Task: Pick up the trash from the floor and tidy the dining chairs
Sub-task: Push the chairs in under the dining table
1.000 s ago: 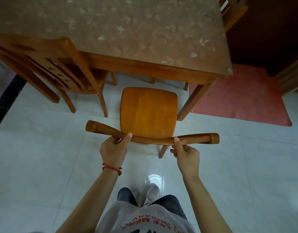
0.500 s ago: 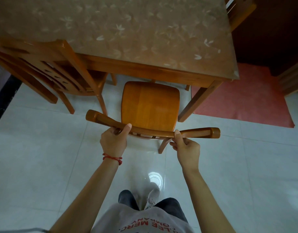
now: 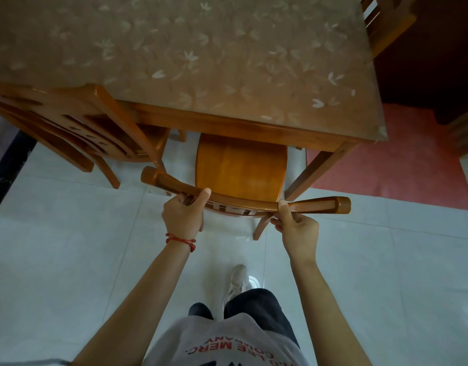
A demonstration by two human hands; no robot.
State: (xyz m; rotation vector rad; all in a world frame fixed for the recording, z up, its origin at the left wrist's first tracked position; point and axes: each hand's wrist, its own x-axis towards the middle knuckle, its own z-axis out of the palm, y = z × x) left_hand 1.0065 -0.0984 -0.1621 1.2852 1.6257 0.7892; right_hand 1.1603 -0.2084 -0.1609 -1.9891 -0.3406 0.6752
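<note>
Pale glossy floor tiles (image 3: 69,260) cover the room, with a red mat (image 3: 401,165) lying beyond the table's right-hand corner.

Dining table (image 3: 227,125): wooden frame, top under a clear cover printed with pale leaf shapes; one leg (image 3: 314,170) slants down at the near right corner.

Dining chair (image 3: 240,170): wooden, directly in front of the person, its seat partly tucked beneath the table's near edge, far end of the seat hidden by the apron. Curved top rail (image 3: 320,206) runs crosswise nearest the person. One rear leg shows below the rail on the right.

Left hand (image 3: 182,217): fingers wrapped under the top rail left of centre, thumb pressed along its upper face; clamped on the rail. Red cord bracelet (image 3: 181,240) at the wrist.

Right hand (image 3: 297,229): fingers curled beneath the rail right of centre, thumb laid on top; likewise clamped on it.

Second chair (image 3: 77,128): same wood, slatted back, standing at the table's left portion, just beside the held chair.

Third chair (image 3: 383,25): back only, at the table's far right corner.

Person: grey shirt with red lettering, dark trousers, one pale shoe (image 3: 238,281) on the tiles between the forearms.

Trash: none that I can make out on the visible floor.
</note>
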